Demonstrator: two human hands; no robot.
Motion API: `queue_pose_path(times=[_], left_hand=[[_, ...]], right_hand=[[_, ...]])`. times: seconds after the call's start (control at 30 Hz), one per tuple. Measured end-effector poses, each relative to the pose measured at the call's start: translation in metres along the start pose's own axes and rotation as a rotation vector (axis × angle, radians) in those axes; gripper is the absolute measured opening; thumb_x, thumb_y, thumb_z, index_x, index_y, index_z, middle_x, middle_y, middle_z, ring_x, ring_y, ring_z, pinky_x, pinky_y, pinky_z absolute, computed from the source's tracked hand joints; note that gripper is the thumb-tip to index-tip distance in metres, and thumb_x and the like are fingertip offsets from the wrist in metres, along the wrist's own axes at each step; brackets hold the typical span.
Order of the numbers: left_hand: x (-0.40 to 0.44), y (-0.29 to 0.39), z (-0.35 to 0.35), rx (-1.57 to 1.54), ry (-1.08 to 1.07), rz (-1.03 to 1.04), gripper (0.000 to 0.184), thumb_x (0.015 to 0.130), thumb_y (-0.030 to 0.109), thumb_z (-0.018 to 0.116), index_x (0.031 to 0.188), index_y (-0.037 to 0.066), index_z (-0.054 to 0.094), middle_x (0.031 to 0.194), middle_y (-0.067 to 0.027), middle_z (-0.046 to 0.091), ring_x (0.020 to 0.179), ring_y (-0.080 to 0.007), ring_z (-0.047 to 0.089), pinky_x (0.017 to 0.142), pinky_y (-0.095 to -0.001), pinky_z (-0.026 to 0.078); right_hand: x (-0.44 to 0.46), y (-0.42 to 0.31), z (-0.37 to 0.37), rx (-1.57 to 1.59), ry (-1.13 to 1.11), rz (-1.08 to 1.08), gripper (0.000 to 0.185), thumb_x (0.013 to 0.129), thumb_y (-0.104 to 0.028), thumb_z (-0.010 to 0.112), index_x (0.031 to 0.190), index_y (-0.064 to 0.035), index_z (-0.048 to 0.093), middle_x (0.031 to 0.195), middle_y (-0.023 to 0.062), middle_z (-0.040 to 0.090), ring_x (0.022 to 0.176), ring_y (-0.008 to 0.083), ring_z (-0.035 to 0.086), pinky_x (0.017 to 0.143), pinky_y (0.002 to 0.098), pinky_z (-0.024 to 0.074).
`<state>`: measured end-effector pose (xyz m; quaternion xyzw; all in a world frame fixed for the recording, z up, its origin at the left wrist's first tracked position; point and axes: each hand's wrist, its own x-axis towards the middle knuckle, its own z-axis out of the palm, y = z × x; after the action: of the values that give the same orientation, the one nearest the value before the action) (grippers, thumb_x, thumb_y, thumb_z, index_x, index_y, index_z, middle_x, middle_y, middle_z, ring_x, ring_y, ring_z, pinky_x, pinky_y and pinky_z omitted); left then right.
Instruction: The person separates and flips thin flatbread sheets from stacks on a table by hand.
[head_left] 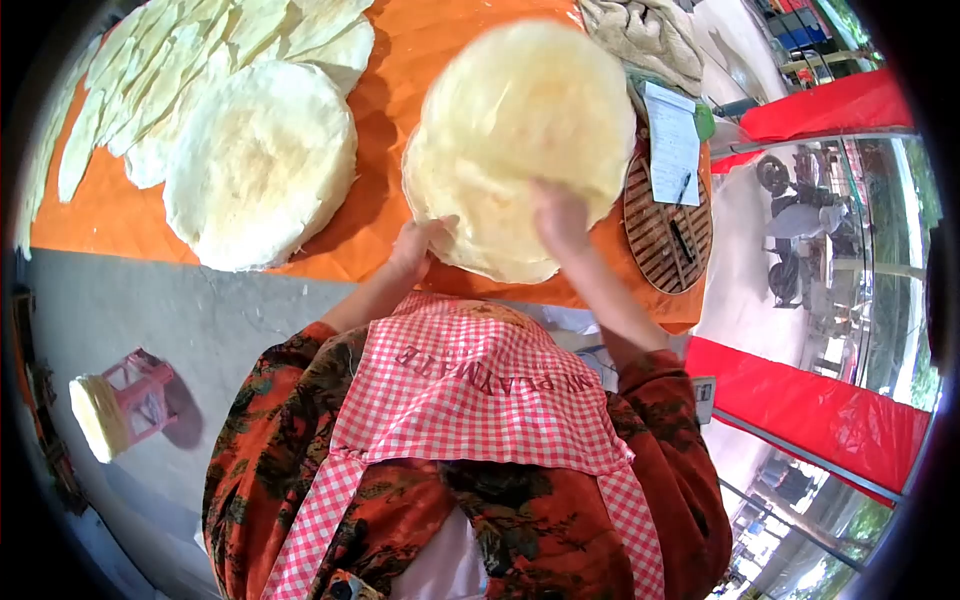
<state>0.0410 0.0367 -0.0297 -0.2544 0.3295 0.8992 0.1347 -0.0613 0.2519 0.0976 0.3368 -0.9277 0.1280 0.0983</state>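
A thin round flatbread [530, 95], blurred by motion, is tilted up over a stack of similar flatbreads [500, 260] on the orange-covered table. My right hand [560, 215] is smeared too, its fingers closed on the near edge of the raised flatbread. At the stack's near left edge, my left hand [420, 245] has thumb and fingers pinched on the rim of a flatbread; how many layers it grips is hidden. Left of my hands sits a second, thick stack of pale flatbreads [258, 165].
Overlapping folded flatbreads [200, 60] cover the table's far left. On the right are a round slatted wooden board [650, 245], a written paper [673, 145] with a pen, and a crumpled cloth [645, 40]. A pink stool [145, 390] with a yellowish top stands on the floor at left.
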Motion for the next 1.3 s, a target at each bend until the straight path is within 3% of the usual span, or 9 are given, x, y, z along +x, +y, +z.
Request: queue_pose_path(times=[0.07,0.17,0.4,0.6,0.67,0.73,0.9,1.1,1.3], left_hand=[[0.000,-0.002,0.004,-0.053,0.032,0.038,0.037,0.087,0.008,0.059,0.120,-0.007,0.052,0.106,-0.0155,0.063,0.092,-0.0258,0.062,0.083,-0.0381,0.052],[-0.007,0.004,0.014,0.048,0.108,0.066,0.038,0.088,0.008,0.057,0.121,-0.008,0.051,0.112,-0.0155,0.061,0.099,-0.0268,0.060,0.089,-0.0392,0.049],[-0.015,0.015,0.008,-0.147,-0.083,-0.069,0.034,0.084,0.008,0.055,0.115,-0.006,0.055,0.106,-0.0122,0.063,0.098,-0.0239,0.060,0.088,-0.0370,0.048],[0.002,0.003,-0.011,0.011,-0.078,-0.032,0.033,0.081,0.007,0.055,0.113,-0.004,0.057,0.099,-0.0102,0.065,0.093,-0.0216,0.062,0.086,-0.0368,0.050],[-0.020,0.018,0.005,0.001,-0.093,-0.035,0.038,0.081,0.007,0.056,0.117,-0.004,0.054,0.104,-0.0114,0.064,0.096,-0.0225,0.062,0.087,-0.0374,0.050],[-0.034,0.027,0.009,-0.069,-0.182,-0.070,0.044,0.080,0.006,0.056,0.123,-0.002,0.050,0.111,-0.0119,0.062,0.101,-0.0237,0.061,0.090,-0.0381,0.049],[-0.041,0.028,0.002,-0.193,-0.390,-0.069,0.052,0.079,0.002,0.054,0.130,0.002,0.045,0.122,-0.0112,0.059,0.112,-0.0251,0.057,0.098,-0.0397,0.046],[-0.013,0.003,-0.021,0.007,-0.201,-0.062,0.045,0.080,-0.005,0.051,0.125,0.003,0.050,0.120,-0.0111,0.059,0.104,-0.0232,0.061,0.090,-0.0352,0.051],[-0.032,0.008,0.015,-0.027,-0.047,-0.030,0.041,0.086,-0.002,0.051,0.126,0.005,0.047,0.118,-0.0109,0.059,0.104,-0.0266,0.061,0.087,-0.0399,0.054]], right_hand=[[-0.046,0.001,0.060,-0.045,-0.188,-0.001,0.031,0.074,-0.005,0.052,0.103,-0.0033,0.061,0.088,0.0129,0.063,0.084,0.0317,0.060,0.071,0.0429,0.0493],[-0.052,-0.012,0.064,0.015,-0.001,-0.077,0.025,0.075,-0.008,0.054,0.098,-0.0019,0.059,0.092,0.0106,0.060,0.091,0.0298,0.058,0.074,0.0402,0.0488],[-0.071,-0.020,0.049,0.033,-0.196,-0.009,0.069,0.074,-0.033,0.065,0.132,-0.0040,0.044,0.139,0.0133,0.040,0.130,0.0297,0.036,0.099,0.0494,0.0363],[-0.055,-0.016,0.056,0.138,-0.095,-0.062,0.054,0.076,-0.022,0.061,0.126,-0.0039,0.051,0.124,0.0161,0.055,0.117,0.0334,0.050,0.094,0.0454,0.0419],[-0.028,0.025,0.057,0.226,0.130,-0.090,0.036,0.076,-0.013,0.057,0.111,-0.0050,0.064,0.096,0.0185,0.065,0.090,0.0343,0.062,0.077,0.0429,0.0497],[0.007,0.042,0.013,0.259,0.028,0.093,0.026,0.075,-0.002,0.052,0.093,-0.0073,0.070,0.063,0.0172,0.061,0.058,0.0359,0.060,0.054,0.0437,0.0490],[0.010,-0.012,-0.058,0.022,0.145,-0.047,0.025,0.076,-0.002,0.050,0.097,-0.0063,0.063,0.083,0.0127,0.064,0.072,0.0318,0.062,0.061,0.0419,0.0506],[-0.074,-0.042,0.053,0.037,0.008,-0.078,0.031,0.073,-0.005,0.057,0.103,-0.0064,0.059,0.099,0.0086,0.061,0.086,0.0284,0.062,0.065,0.0396,0.0518],[-0.072,-0.040,0.041,0.140,-0.190,-0.066,0.058,0.070,-0.011,0.065,0.124,-0.0019,0.049,0.124,0.0166,0.053,0.115,0.0335,0.050,0.091,0.0450,0.0439]])
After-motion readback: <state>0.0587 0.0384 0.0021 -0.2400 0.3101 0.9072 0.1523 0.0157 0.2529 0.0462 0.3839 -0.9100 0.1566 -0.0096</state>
